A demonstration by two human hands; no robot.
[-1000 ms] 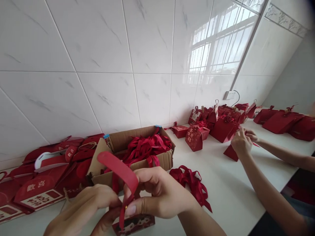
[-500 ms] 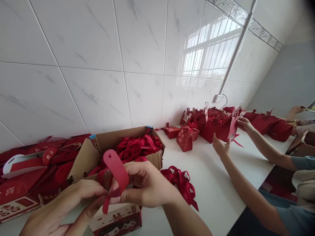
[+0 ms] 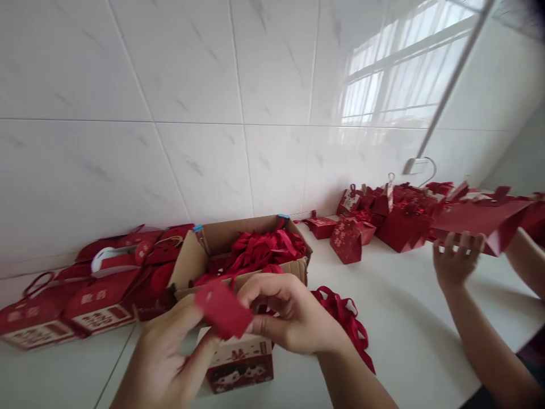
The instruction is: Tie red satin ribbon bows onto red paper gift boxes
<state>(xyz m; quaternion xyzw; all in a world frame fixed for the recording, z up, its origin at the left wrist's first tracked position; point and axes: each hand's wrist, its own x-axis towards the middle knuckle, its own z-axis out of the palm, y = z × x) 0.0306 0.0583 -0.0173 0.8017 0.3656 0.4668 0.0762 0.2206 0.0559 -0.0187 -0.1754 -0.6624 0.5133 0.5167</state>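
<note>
My left hand (image 3: 166, 355) and my right hand (image 3: 289, 315) meet low in the middle of the view, both pinched on a red ribbon strip (image 3: 223, 312) that is blurred by motion. The strip hangs over a small red and white gift box (image 3: 240, 363) standing on the white counter (image 3: 404, 318) just below my fingers. Right behind my hands is an open cardboard box (image 3: 293, 267) heaped with red ribbons (image 3: 259, 250).
Flat red gift boxes (image 3: 93, 292) lie along the tiled wall at the left. A loose bunch of red ribbons (image 3: 344, 315) lies right of my hand. Folded red boxes (image 3: 383, 218) crowd the back right. Another person's hand (image 3: 455, 261) holds a red box (image 3: 485, 218) there.
The ribbon strip, curled upright before, is now bent down between my fingers. The view has shifted a little. The other person's hands have moved right and now hold up a larger red box.
</note>
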